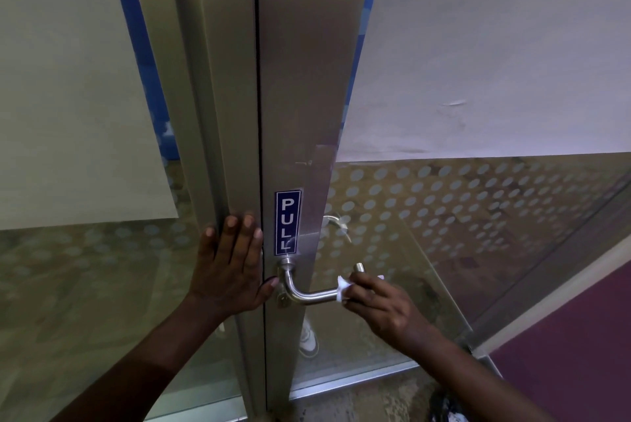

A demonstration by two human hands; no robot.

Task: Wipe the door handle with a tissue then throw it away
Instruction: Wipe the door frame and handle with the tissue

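Note:
A brushed steel lever door handle sticks out from the metal door stile, just below a blue PULL sticker. My right hand is closed around the outer part of the handle with a white tissue pressed between my fingers and the bar. The handle's upturned tip shows above my fingers. My left hand lies flat with fingers spread on the fixed frame to the left of the door gap, thumb near the handle's base.
Glass panels with frosted dots flank the stile on both sides. A second handle shows through the glass behind the door. A white shoe is visible through the lower glass. Purple floor lies at right.

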